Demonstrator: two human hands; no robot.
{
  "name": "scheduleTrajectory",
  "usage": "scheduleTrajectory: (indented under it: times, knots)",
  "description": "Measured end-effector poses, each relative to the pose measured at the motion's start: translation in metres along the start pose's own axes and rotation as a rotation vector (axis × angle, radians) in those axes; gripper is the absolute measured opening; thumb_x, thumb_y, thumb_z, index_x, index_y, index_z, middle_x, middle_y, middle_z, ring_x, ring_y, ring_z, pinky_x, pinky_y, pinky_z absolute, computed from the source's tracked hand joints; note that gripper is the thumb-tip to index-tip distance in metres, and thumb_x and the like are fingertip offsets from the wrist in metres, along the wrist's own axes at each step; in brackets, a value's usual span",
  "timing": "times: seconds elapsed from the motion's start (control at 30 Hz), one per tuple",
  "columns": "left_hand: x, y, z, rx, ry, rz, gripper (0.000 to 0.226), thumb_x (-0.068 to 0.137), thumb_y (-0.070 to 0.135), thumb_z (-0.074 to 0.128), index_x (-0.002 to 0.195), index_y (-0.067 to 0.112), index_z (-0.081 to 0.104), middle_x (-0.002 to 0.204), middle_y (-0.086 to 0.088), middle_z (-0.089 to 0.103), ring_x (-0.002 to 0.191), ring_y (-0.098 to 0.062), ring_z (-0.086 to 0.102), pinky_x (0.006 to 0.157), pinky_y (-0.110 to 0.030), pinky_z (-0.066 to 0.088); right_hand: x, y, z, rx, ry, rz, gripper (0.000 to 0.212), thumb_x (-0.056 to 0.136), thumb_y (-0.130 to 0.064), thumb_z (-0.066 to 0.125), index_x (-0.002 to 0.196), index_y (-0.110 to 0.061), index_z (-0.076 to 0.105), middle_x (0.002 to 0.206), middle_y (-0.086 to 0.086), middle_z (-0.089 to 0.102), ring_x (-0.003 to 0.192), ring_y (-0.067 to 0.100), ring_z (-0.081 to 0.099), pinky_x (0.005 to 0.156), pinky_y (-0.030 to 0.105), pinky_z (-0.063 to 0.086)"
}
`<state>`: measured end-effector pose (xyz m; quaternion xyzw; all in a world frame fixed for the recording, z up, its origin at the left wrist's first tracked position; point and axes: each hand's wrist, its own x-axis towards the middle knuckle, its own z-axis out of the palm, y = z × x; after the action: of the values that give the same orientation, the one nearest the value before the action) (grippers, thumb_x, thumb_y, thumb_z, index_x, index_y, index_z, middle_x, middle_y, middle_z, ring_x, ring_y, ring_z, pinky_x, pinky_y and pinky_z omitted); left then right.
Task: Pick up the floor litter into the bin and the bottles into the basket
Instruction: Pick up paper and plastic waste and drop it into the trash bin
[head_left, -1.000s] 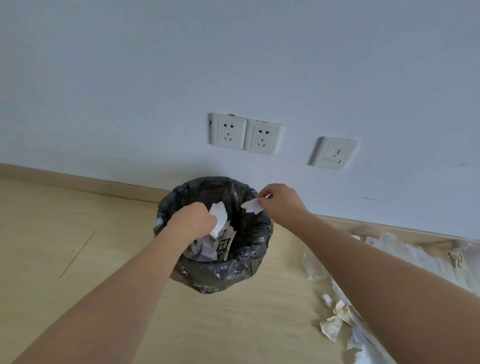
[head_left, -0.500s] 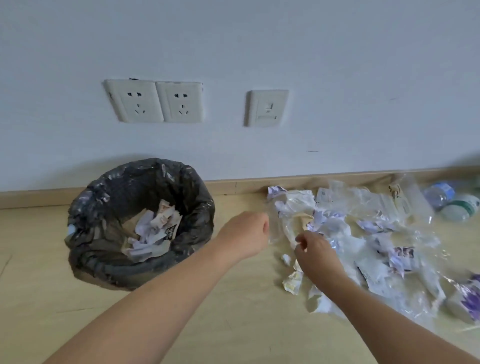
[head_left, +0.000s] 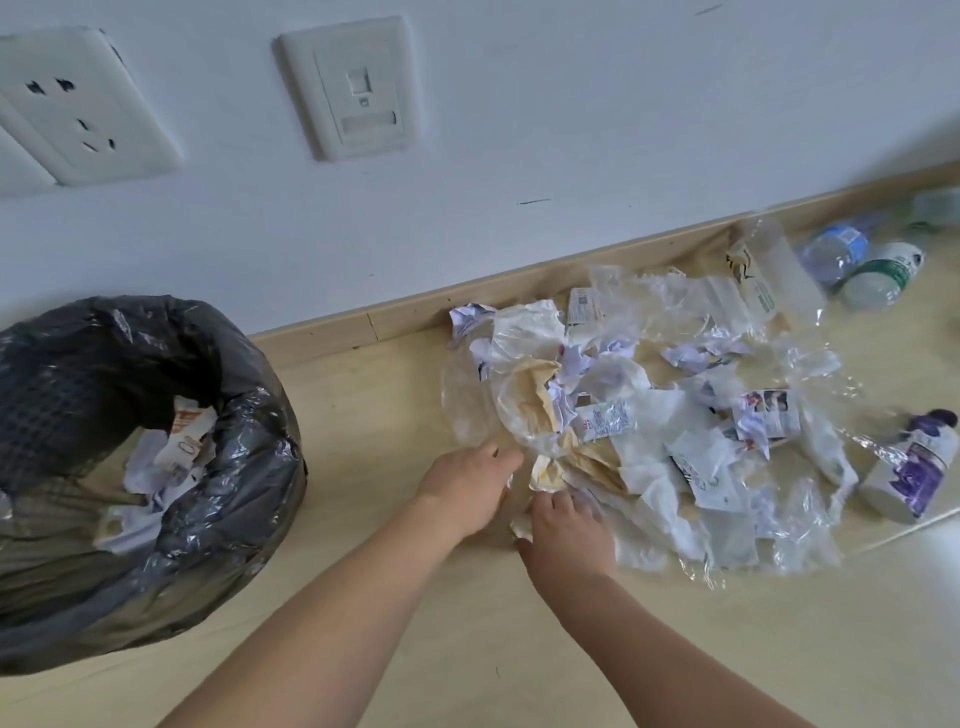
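Your left hand (head_left: 470, 486) sits at the near edge of the litter pile (head_left: 649, 415) on the floor, fingers curled onto clear plastic; grip, can't tell. Your right hand (head_left: 566, 530) pinches a crumpled paper scrap (head_left: 522, 525). The bin (head_left: 218, 499), black-lined with paper inside, stands left, apart from the pile. Bottles: purple one (head_left: 909, 467) at pile's right, two (head_left: 857, 260) by the skirting.

A plain indoor room, home or office, hard to say which. A white wall (head_left: 519, 130) carries a socket (head_left: 78, 104) and a switch plate (head_left: 358, 88) low down, above a wooden skirting (head_left: 519, 283). The floor (head_left: 467, 649) is pale wood laminate, with a bag-lined bin (head_left: 249, 415) near the wall.
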<state>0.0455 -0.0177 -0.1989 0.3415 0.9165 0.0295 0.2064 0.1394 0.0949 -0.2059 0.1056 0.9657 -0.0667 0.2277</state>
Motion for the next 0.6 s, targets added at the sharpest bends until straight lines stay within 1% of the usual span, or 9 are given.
scheduleTrajectory:
  times: [0.1, 0.17, 0.2, 0.27, 0.3, 0.37, 0.43, 0.5, 0.6]
  knots:
    - [-0.004, -0.006, 0.008, 0.014, -0.041, -0.052, 0.02, 0.097, 0.022, 0.044, 0.116, 0.015, 0.045, 0.11, -0.01, 0.06, 0.098, -0.035, 0.062, 0.069, -0.036, 0.041, 0.005, 0.001, 0.004, -0.035, 0.004, -0.016, 0.032, 0.094, -0.025, 0.045, 0.125, -0.016, 0.045, 0.128, 0.002, 0.053, 0.125, 0.024, 0.046, 0.11, 0.037, 0.03]
    - [-0.013, -0.01, 0.012, -0.013, -0.099, -0.105, 0.02, 0.095, 0.021, 0.045, 0.114, 0.014, 0.047, 0.113, -0.01, 0.064, 0.101, -0.035, 0.062, 0.073, -0.037, 0.046, 0.005, 0.004, 0.004, -0.015, 0.002, -0.036, 0.029, 0.094, -0.021, 0.041, 0.121, -0.016, 0.049, 0.124, 0.001, 0.056, 0.121, 0.022, 0.049, 0.108, 0.035, 0.033]
    - [-0.019, -0.012, 0.012, -0.038, -0.124, -0.134, 0.021, 0.094, 0.021, 0.047, 0.113, 0.013, 0.048, 0.114, -0.01, 0.065, 0.103, -0.035, 0.062, 0.076, -0.038, 0.048, 0.004, 0.004, 0.002, 0.03, 0.001, -0.032, 0.027, 0.094, -0.021, 0.04, 0.117, -0.017, 0.052, 0.121, 0.0, 0.058, 0.118, 0.022, 0.05, 0.103, 0.033, 0.036]
    - [-0.031, -0.016, 0.004, -0.102, -0.117, -0.184, 0.021, 0.091, 0.025, 0.049, 0.108, 0.012, 0.05, 0.113, -0.012, 0.064, 0.102, -0.035, 0.062, 0.075, -0.035, 0.046, 0.001, 0.003, -0.007, 0.175, 0.028, 0.002, 0.021, 0.092, -0.023, 0.041, 0.104, -0.016, 0.056, 0.109, -0.001, 0.062, 0.107, 0.022, 0.053, 0.084, 0.031, 0.042]
    - [-0.037, -0.017, -0.005, -0.143, -0.08, -0.204, 0.019, 0.089, 0.027, 0.05, 0.103, 0.014, 0.05, 0.109, -0.012, 0.064, 0.099, -0.035, 0.061, 0.071, -0.034, 0.044, -0.002, 0.002, -0.015, 0.236, 0.067, 0.014, 0.018, 0.092, -0.025, 0.041, 0.097, -0.016, 0.056, 0.101, 0.0, 0.062, 0.099, 0.023, 0.054, 0.074, 0.031, 0.04]
    - [-0.048, -0.017, -0.03, -0.245, 0.031, -0.246, 0.015, 0.087, 0.029, 0.051, 0.094, 0.018, 0.043, 0.099, -0.009, 0.064, 0.089, -0.034, 0.06, 0.065, -0.033, 0.04, -0.006, -0.001, -0.035, 0.323, 0.166, 0.02, 0.014, 0.091, -0.026, 0.044, 0.086, -0.015, 0.052, 0.086, -0.001, 0.058, 0.083, 0.023, 0.054, 0.064, 0.032, 0.039]
    - [-0.059, -0.018, -0.064, -0.352, 0.178, -0.286, 0.016, 0.087, 0.03, 0.051, 0.091, 0.018, 0.042, 0.088, -0.004, 0.062, 0.078, -0.029, 0.058, 0.061, -0.033, 0.042, -0.007, -0.009, -0.063, 0.413, 0.303, 0.002, 0.013, 0.091, -0.027, 0.047, 0.085, -0.016, 0.052, 0.082, -0.003, 0.056, 0.077, 0.021, 0.054, 0.062, 0.033, 0.042]
    - [-0.076, -0.024, -0.103, -0.429, 0.351, -0.316, 0.016, 0.089, 0.032, 0.051, 0.089, 0.018, 0.044, 0.079, 0.0, 0.061, 0.066, -0.022, 0.055, 0.057, -0.032, 0.043, -0.005, -0.023, -0.098, 0.517, 0.431, -0.047, 0.014, 0.094, -0.028, 0.047, 0.086, -0.018, 0.054, 0.082, -0.004, 0.058, 0.074, 0.019, 0.054, 0.061, 0.033, 0.041]
    - [-0.117, -0.05, -0.157, -0.496, 0.618, -0.377, 0.015, 0.093, 0.034, 0.05, 0.09, 0.019, 0.048, 0.072, 0.002, 0.06, 0.058, -0.016, 0.054, 0.052, -0.032, 0.043, 0.0, -0.063, -0.151, 0.641, 0.539, -0.14, 0.02, 0.096, -0.036, 0.045, 0.087, -0.021, 0.054, 0.084, -0.006, 0.06, 0.073, 0.017, 0.054, 0.061, 0.032, 0.039]
